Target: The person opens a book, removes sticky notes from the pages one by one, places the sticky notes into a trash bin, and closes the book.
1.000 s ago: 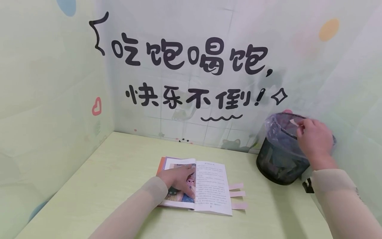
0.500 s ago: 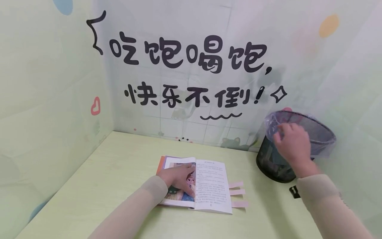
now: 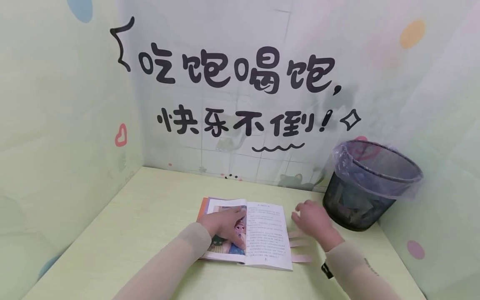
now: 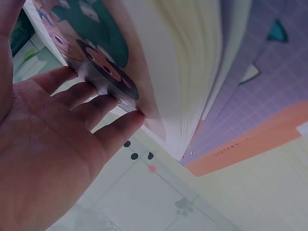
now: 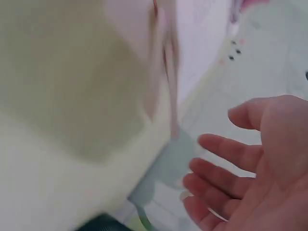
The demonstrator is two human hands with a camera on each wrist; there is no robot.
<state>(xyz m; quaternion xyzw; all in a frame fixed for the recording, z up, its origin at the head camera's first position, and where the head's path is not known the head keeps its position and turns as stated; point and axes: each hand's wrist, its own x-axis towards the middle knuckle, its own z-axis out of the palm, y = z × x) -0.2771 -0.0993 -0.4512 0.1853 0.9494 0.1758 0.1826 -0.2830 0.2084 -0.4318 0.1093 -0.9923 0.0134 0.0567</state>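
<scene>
An open book [image 3: 264,237] lies on the table, an illustrated page on its left and printed text on its right. My left hand [image 3: 223,227] rests on the illustrated page; in the left wrist view its fingertips touch the picture [image 4: 103,53]. Several pale pink sticky tabs [image 3: 300,258] jut from the book's right edge. Just beyond that edge, my right hand [image 3: 313,218] hangs over the tabs with nothing in it. Its fingers are loosely bent and apart in the right wrist view, with the blurred tabs [image 5: 171,91] in front of them.
A black mesh bin [image 3: 360,204] with a clear plastic liner [image 3: 345,166] stands at the table's back right, beside the right arm. Printed wall sheets [image 3: 240,162] close off the back and both sides of the pale table [image 3: 123,221].
My right hand, with a small pale strip between its fingertips a second ago over the bin, has come away left and down to the book's right edge without it. My left hand stays put.
</scene>
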